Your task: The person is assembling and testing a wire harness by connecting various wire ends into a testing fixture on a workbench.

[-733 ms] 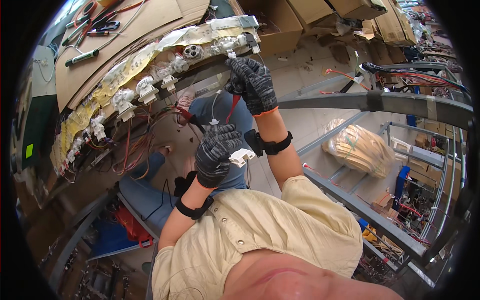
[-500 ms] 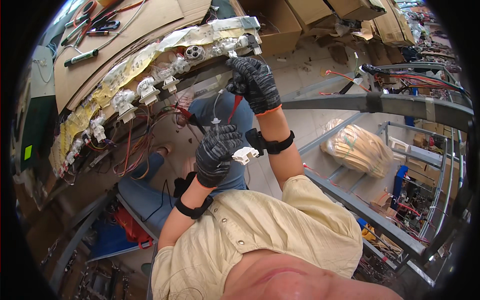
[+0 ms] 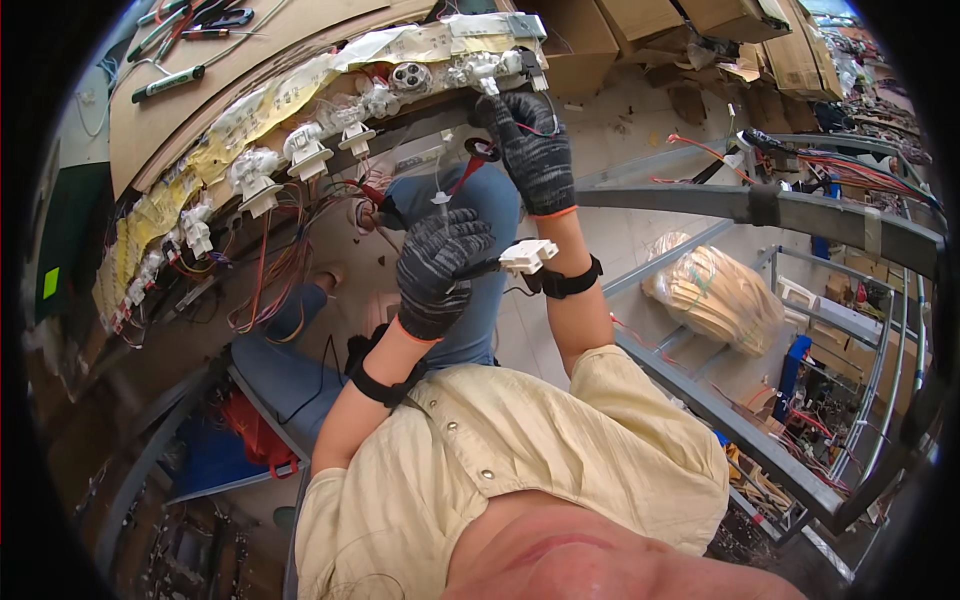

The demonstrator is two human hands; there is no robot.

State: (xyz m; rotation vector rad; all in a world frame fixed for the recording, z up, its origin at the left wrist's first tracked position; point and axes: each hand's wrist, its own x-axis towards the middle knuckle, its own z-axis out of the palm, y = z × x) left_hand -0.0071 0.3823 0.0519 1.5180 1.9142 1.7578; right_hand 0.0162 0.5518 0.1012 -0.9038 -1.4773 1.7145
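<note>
My left hand (image 3: 438, 268), in a dark knit glove, is closed around a white plastic connector (image 3: 527, 256) with a dark wire running from it. My right hand (image 3: 530, 140), gloved the same way, reaches up to the edge of the long wiring board (image 3: 300, 110) and pinches a thin red wire (image 3: 465, 175) with a dark ring at its end. White connectors (image 3: 305, 152) sit in a row along the board's edge, with loose red and orange wires hanging below them.
A brown cardboard sheet (image 3: 220, 60) with pens and tools lies on the board. A grey metal rack frame (image 3: 800, 215) stands at right, with a bagged bundle of pale wires (image 3: 715, 290) under it. Cardboard boxes (image 3: 640, 30) sit at the top.
My right hand has moved slightly up toward the board edge with the red wire. My left hand still holds the white connector, shifted a little.
</note>
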